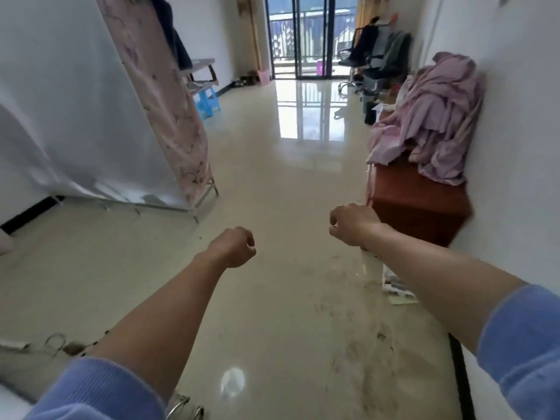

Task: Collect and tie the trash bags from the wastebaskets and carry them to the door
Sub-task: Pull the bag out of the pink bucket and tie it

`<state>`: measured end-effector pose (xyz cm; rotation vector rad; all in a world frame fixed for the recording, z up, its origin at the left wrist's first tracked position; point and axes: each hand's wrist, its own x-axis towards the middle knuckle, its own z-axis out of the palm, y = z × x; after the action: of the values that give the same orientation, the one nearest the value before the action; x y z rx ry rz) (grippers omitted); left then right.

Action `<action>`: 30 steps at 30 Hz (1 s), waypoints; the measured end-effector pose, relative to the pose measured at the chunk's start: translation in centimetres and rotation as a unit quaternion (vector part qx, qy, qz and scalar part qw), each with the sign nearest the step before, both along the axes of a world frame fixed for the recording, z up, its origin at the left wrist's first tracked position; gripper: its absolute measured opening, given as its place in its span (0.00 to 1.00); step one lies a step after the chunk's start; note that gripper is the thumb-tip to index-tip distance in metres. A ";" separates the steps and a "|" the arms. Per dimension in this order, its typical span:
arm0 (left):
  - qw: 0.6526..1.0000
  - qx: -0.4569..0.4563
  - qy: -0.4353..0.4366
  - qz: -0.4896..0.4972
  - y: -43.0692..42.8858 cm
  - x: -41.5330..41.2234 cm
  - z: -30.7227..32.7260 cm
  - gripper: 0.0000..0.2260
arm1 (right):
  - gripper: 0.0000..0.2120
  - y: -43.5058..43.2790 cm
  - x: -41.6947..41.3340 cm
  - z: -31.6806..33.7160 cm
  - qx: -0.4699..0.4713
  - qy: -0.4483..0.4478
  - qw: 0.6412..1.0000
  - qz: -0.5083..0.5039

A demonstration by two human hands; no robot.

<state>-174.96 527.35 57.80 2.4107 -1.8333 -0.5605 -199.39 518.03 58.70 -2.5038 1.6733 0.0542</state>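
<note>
Both arms are reaching out over the floor, blue sleeves pushed up. The left hand is curling into a loose fist with nothing in it. The right hand is also curling, fingers bent, and it too looks empty, though its palm is turned away, so I am calling that a judgement.

No trash bag is showing anywhere in this view. The nearest candidate for a wastebasket is the pink bin far down the room, just beside the glass door; whether a bag is lining it is too small to tell.

So the step in hand looks like the walk to find a basket. Doing it well means heading straight down the open middle of the room, keeping clear of the red cabinet with its purple cloth on the right and the pink curtain on the left. The tiles are gleaming, possibly slick, so steady footing counts. Hands should be opening on arrival, ready to gather a bag's rim evenly.
</note>
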 end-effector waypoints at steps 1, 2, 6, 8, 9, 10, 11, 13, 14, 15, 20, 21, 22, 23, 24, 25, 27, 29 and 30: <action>1.000 0.008 -0.002 0.026 -0.6 2.3 -0.4 0.11 | 0.11 -1.9 2.6 -0.4 0.006 0.003 1.000 0.025; 0.999 0.014 -0.006 0.051 -1.3 4.7 -1.0 0.12 | 0.12 -3.7 5.3 -0.8 0.012 0.004 0.999 0.052; 0.990 0.047 -0.014 0.133 -5.0 14.3 -3.6 0.11 | 0.15 -10.0 16.5 -3.2 0.029 0.011 0.987 0.156; 0.986 0.052 -0.006 0.161 -7.5 19.0 -4.9 0.11 | 0.15 -13.0 22.1 -4.5 0.032 0.021 0.980 0.194; 0.984 0.053 -0.001 0.173 -8.8 21.4 -5.2 0.11 | 0.15 -14.6 24.8 -4.9 0.035 0.027 0.977 0.208; 0.981 0.053 0.003 0.184 -10.2 23.7 -5.4 0.10 | 0.15 -16.2 27.6 -5.1 0.039 0.030 0.975 0.216; 0.979 0.055 0.009 0.196 -11.4 26.0 -5.4 0.10 | 0.15 -17.8 30.3 -5.2 0.041 0.031 0.973 0.223; 0.974 0.058 0.013 0.217 -13.6 30.4 -5.0 0.09 | 0.15 -20.7 35.5 -4.9 0.042 0.027 0.970 0.237; 0.972 0.059 0.013 0.226 -14.6 32.6 -4.6 0.10 | 0.15 -22.0 37.9 -4.5 0.042 0.025 0.969 0.244; 0.970 0.060 0.014 0.235 -15.6 34.7 -4.1 0.10 | 0.15 -23.2 40.2 -4.1 0.041 0.022 0.967 0.252; 0.960 0.041 0.021 0.278 -20.3 45.1 -2.3 0.09 | 0.15 -29.8 52.4 -2.0 0.025 0.020 0.953 0.303; 0.957 0.036 0.022 0.286 -21.1 47.3 -2.2 0.09 | 0.15 -31.1 55.1 -1.7 0.024 0.013 0.950 0.310; 0.955 0.034 0.021 0.294 -22.0 49.4 -2.2 0.09 | 0.15 -32.4 57.8 -1.6 0.022 0.006 0.948 0.317; 0.953 0.033 0.020 0.302 -22.8 51.6 -2.3 0.09 | 0.14 -33.5 60.5 -1.7 0.019 0.002 0.945 0.327; 0.950 0.033 0.018 0.310 -23.6 54.0 -2.5 0.09 | 0.14 -34.7 63.4 -1.9 0.016 0.001 0.941 0.337; 0.947 0.033 0.019 0.320 -24.5 56.5 -2.8 0.08 | 0.13 -35.9 66.3 -2.2 0.014 0.001 0.938 0.347; 0.940 0.028 0.023 0.340 -26.4 61.5 -3.1 0.08 | 0.13 -38.4 72.5 -3.2 0.015 0.001 0.929 0.369; 0.933 0.021 0.020 0.360 -28.3 66.6 -2.9 0.08 | 0.13 -41.1 78.9 -4.0 0.014 0.003 0.919 0.393; 0.928 0.019 0.020 0.372 -29.1 68.9 -2.6 0.08 | 0.13 -42.2 81.9 -4.1 0.018 0.003 0.915 0.404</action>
<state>-106.01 498.27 55.18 2.8017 -0.7624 -0.5463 -117.51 475.84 54.58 -2.9617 0.5195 0.1669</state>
